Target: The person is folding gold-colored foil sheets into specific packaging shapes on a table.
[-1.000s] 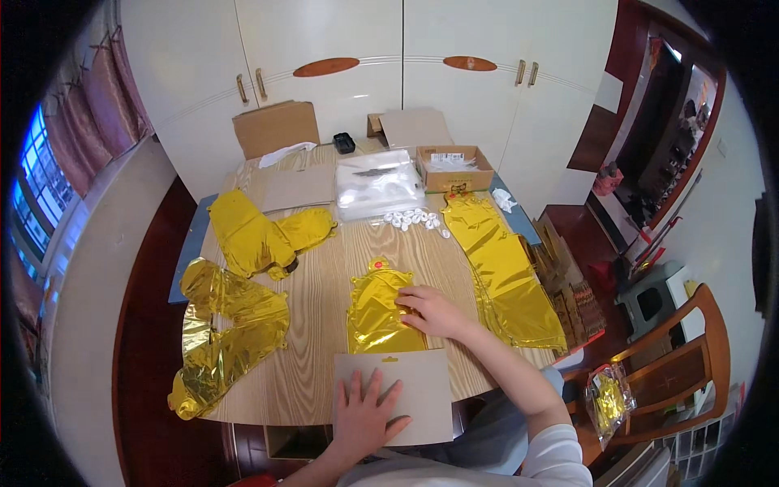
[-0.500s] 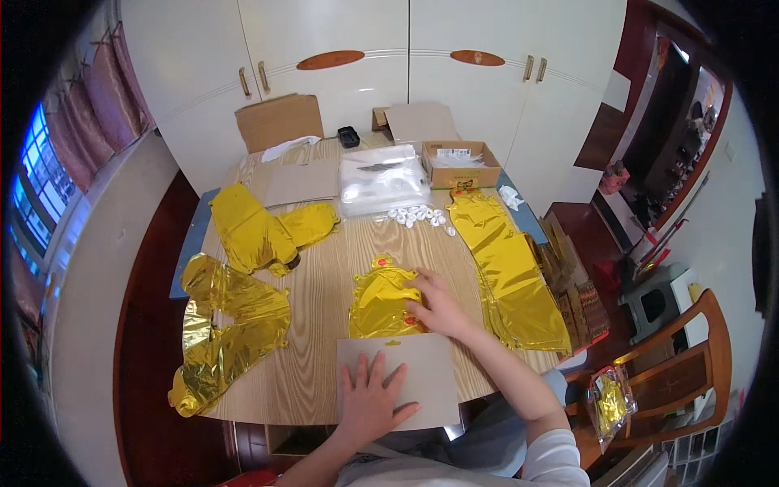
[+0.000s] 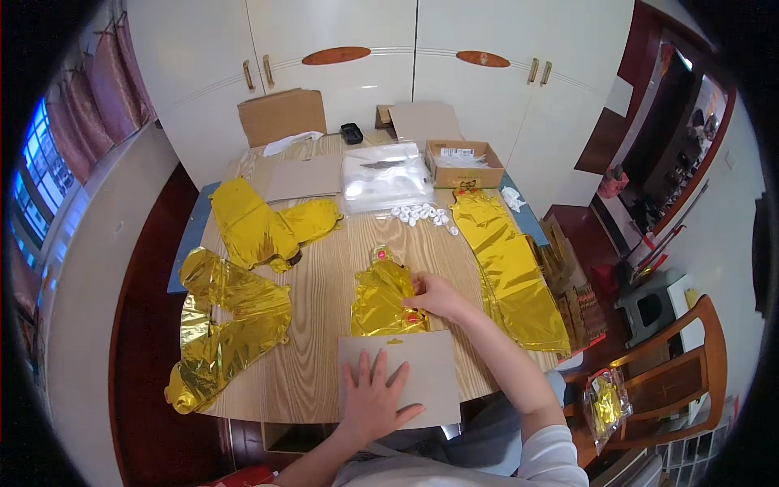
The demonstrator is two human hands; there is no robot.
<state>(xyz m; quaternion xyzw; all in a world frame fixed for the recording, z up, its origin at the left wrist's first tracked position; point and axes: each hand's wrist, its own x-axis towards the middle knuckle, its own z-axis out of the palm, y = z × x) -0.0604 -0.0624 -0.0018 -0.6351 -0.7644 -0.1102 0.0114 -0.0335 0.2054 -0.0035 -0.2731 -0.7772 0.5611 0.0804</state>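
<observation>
Flat on a grey-brown card with a slot at its top lies my left hand, fingers spread, at the table's near edge. Beyond the card's far edge is a folded gold foil balloon with red round marks; its near end meets the card. My right hand pinches the right edge of this foil between thumb and fingers. Other gold foil balloons lie around: a stack at the far left, one at the near left, and a long pile on the right.
Small white rings or rolls sit in front of clear plastic bags. Behind them are a cardboard box, a grey card stack and a black tray. A wooden chair at right holds a bagged gold foil item.
My right hand has closed on the foil's right edge, and the foil's upper part has crumpled and drawn narrower. My left hand stays on the card.
</observation>
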